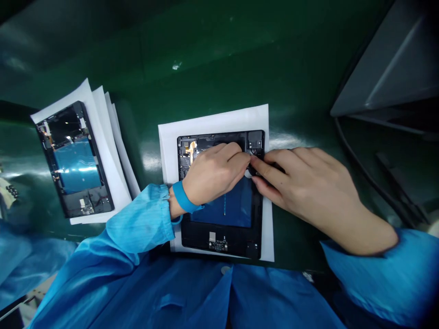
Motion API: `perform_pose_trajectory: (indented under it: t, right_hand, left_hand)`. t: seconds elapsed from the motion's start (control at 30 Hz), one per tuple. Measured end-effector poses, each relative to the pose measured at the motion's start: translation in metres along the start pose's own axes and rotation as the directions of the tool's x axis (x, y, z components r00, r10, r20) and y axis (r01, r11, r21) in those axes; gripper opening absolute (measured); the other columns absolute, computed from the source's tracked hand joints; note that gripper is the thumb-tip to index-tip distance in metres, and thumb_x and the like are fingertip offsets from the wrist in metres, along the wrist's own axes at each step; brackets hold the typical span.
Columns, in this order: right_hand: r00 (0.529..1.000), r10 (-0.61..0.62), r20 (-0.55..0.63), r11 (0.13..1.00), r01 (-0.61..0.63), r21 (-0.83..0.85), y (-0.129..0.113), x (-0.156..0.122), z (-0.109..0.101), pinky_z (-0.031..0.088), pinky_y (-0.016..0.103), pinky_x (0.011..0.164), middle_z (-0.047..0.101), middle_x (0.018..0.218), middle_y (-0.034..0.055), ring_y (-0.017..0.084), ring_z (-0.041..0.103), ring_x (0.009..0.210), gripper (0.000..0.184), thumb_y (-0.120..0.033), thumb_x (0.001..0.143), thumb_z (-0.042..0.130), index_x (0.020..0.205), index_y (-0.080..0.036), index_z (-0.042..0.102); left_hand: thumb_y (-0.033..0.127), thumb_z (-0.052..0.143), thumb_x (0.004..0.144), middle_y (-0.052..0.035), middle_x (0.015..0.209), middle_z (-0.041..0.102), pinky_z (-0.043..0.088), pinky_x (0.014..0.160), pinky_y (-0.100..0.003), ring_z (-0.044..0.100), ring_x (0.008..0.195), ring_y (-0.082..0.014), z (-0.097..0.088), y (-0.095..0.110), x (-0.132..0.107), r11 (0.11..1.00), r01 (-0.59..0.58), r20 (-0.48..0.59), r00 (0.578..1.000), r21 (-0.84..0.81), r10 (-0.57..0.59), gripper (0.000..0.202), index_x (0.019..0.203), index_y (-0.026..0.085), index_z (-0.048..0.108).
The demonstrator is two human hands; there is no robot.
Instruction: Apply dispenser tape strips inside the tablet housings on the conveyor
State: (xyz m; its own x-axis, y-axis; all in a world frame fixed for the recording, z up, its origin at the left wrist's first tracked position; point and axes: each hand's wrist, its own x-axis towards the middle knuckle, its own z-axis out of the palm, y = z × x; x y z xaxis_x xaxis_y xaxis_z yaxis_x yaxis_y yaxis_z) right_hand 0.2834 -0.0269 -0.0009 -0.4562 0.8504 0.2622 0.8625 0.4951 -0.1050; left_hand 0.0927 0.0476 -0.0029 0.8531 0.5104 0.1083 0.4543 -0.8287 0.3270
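Observation:
An opened tablet housing [255,214] lies on white paper [214,119] in front of me, its inside facing up. A blue panel [236,208] fills its middle, and a small circuit board [218,246] sits near the close edge. My left hand [216,173], with a blue band at the wrist, reaches across the housing with fingers curled and pinched. My right hand [295,183] comes in from the right, thumb and index finger together at the upper right corner area. The fingertips of both hands meet there beside a small whitish round piece [248,173]. Exactly what they grip is hidden.
Another opened tablet housing [82,155] rests on several paper sheets [118,151] to the left. A dark cable [363,169] and tweezers-like tools [399,187] lie on the green table [219,59] at right, below a grey box-like object [394,68]. A blue sleeve [24,260] shows at far left.

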Motion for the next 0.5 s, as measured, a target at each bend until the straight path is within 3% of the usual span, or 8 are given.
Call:
perform_pose_trajectory:
  t: [0.27,0.5]
  right_hand:
    - [0.999,-0.031,-0.020,0.999,0.031,-0.029,0.0001,-0.0024,0.0035,0.037,0.034,0.067,0.067,0.089,0.0070,0.019,0.054,0.075,0.028,-0.030,0.093,0.054,0.111,-0.012,0.067]
    - [0.998,0.013,-0.063,0.997,-0.009,0.074,0.0007,-0.0048,0.0076,0.043,0.034,0.073,0.068,0.094,0.0086,0.019,0.058,0.080,0.027,-0.028,0.091,0.058,0.110,-0.011,0.067]
  left_hand:
    - [0.022,0.040,0.101,-0.0068,0.089,0.062,0.049,0.076,-0.031,0.059,0.082,-0.0175,0.0006,0.0006,-0.0025,1.000,0.008,-0.006,1.000,0.000,-0.008,0.027,0.093,0.014,0.065]
    - [0.022,0.043,0.100,-0.0051,0.087,0.061,0.048,0.073,-0.030,0.057,0.078,-0.0174,0.0000,0.0020,-0.0043,0.999,0.025,-0.007,1.000,0.039,-0.024,0.024,0.093,0.015,0.065]
